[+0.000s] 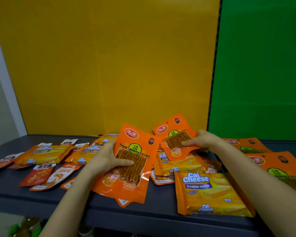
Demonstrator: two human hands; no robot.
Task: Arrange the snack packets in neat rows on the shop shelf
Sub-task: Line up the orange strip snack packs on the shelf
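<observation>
My left hand [108, 156] grips a large orange spicy-strip packet [132, 178] by its left edge, thumb across the clear window. My right hand [202, 139] pinches a second orange strip packet [173, 134] by its right side and holds it tilted above the pile. Both packets are lifted over the dark shelf [161, 200]. Two more orange strip packets [270, 161] lie flat at the right. A Cal Cheese wafer pack [210, 194] lies near the front edge, another Cal Cheese pack [179, 164] sits under the raised packets, and further ones [44, 153] lie at the left.
Small red and white snack sachets [41, 175] lie scattered at the front left of the shelf. A yellow back panel [109, 65] and a green panel [263, 65] rise behind the shelf. A lower level with blurred items [26, 226] shows beneath the front edge.
</observation>
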